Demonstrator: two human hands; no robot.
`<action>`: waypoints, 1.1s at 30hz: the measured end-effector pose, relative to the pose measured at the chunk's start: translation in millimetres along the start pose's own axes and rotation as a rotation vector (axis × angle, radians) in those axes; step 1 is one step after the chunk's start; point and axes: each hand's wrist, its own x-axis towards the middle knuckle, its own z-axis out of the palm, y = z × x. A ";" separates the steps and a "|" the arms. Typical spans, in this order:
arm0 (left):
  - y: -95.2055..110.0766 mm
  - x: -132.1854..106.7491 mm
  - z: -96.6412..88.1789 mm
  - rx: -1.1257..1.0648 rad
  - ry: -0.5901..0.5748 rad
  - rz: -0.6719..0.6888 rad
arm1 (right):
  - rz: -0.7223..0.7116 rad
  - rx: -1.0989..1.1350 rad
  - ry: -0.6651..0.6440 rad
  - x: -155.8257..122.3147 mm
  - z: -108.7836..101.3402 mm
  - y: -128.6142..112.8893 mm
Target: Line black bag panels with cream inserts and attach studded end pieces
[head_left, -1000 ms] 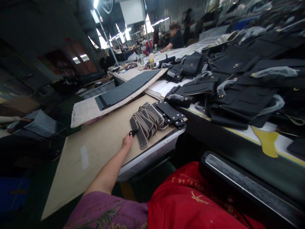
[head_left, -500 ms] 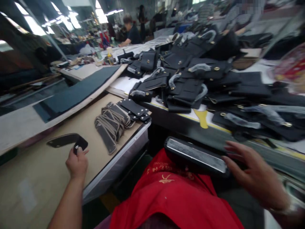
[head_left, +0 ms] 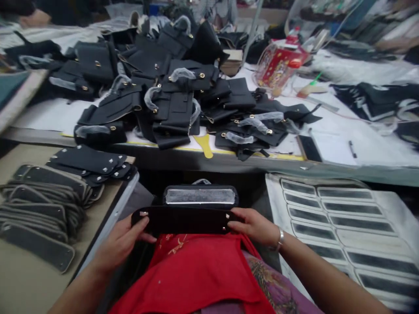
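Observation:
A black leather strip (head_left: 186, 221) with metal studs near its ends is stretched level between my two hands, just above the red apron. My left hand (head_left: 122, 240) pinches its left end, and my right hand (head_left: 253, 226) grips the right end between thumb and fingers. Right behind the strip, on my lap, is a dark bag-like piece with a pale flat panel (head_left: 200, 196) on top; the strip hides its lower part. Similar strips (head_left: 39, 205) lie heaped on the board to my left, some with grey undersides, others black side up (head_left: 87, 161).
Black handbags (head_left: 173, 104) with plastic-wrapped handles cover the long table ahead. A yellow piece (head_left: 204, 145) hangs over its edge. To the right lie a pale sheet with dark strips (head_left: 356, 222), a phone (head_left: 308, 148), a pen (head_left: 352, 149) and a red container (head_left: 279, 65).
My left hand has brought the strip from the left board to in front of me. My right hand has closed on its other end. The view has turned right.

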 end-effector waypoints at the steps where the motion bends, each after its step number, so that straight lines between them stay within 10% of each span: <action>1: -1.9 10.3 3.0 -0.038 -0.010 -0.032 | 0.066 0.095 0.047 -0.4 -4.9 5.5; 10: 7.3 79.1 19.9 0.413 0.087 0.002 | 0.266 0.046 0.392 26.0 -32.2 31.8; 26: -13.2 100.9 19.8 0.294 0.096 -0.100 | 0.271 -0.047 0.400 32.5 -42.1 46.5; 33: 7.8 104.5 12.3 0.830 0.122 0.086 | 0.295 -0.111 0.379 31.7 -45.8 43.8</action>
